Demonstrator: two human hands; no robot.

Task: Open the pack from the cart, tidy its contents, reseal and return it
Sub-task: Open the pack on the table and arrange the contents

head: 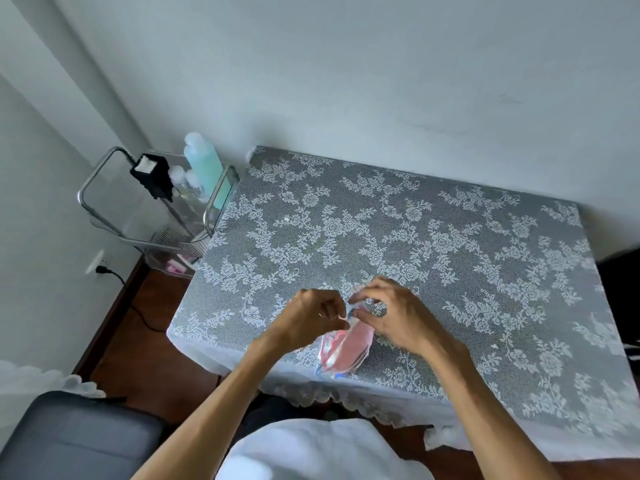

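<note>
The pack [346, 348] lies on the bench [450, 237], right under both hands and near the edge closest to the person. It is see-through, with pink and red stuff inside. The left hand [311, 315] pinches the top end of the pack with curled fingers. The right hand [388, 313] pinches the same end from the other side. The two hands almost touch.

The pack is off the cart [152, 202] now, so that step looks done. The hands seem to be working on the mouth of the pack. I cannot tell if they are opening it or closing it. Putting it back on the cart is still left to do. The cart stands well off to the left of the left hand.

The pack is long. Its long side runs from the hands back toward the person, leaning a bit left. Its mouth end points away, up into the fingers.
</note>
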